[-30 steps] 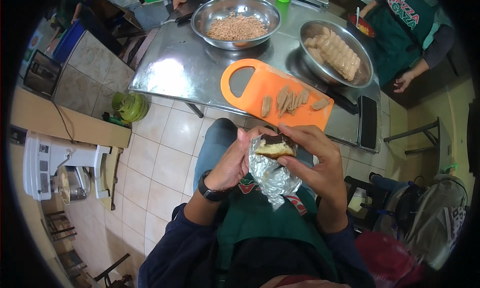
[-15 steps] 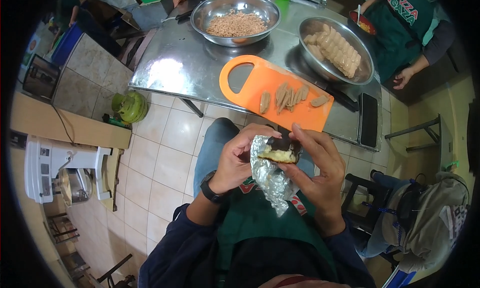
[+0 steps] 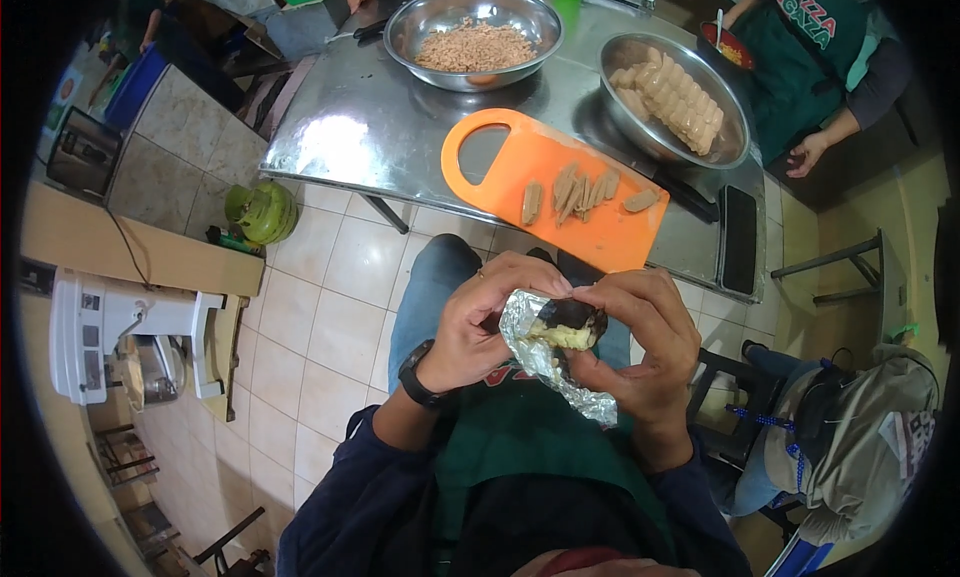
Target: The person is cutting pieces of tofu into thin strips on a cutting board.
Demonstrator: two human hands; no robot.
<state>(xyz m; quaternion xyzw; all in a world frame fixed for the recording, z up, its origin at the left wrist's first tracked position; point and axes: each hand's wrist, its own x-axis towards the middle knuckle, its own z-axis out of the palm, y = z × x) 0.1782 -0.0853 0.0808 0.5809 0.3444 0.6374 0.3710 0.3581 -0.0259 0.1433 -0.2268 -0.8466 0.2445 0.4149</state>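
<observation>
In front of my lap I hold a piece of cake [image 3: 566,336], dark on the outside and pale yellow where it is broken or bitten. Crinkled silver foil [image 3: 548,368] wraps its left side and hangs below it. My left hand [image 3: 478,329] is closed round the foil-covered side. My right hand [image 3: 648,345] pinches the bare right end between thumb and fingers. Beyond my hands, an orange cutting board [image 3: 510,175] bears several light-brown sliced pieces [image 3: 580,194] and overhangs the near table edge.
The metal table [image 3: 330,172] holds a steel bowl of chopped brown bits [image 3: 475,49], a steel bowl of light-brown ridged pieces [image 3: 675,102], a knife [image 3: 688,195] and a black phone [image 3: 738,242]. A co-worker's hand [image 3: 808,157] hangs at the right. A green gas cylinder [image 3: 262,214] stands left.
The foil's loose lower end has swung to the right. The cake has tilted in my hands, and my right hand has shifted slightly, its fingers curling more over the cake.
</observation>
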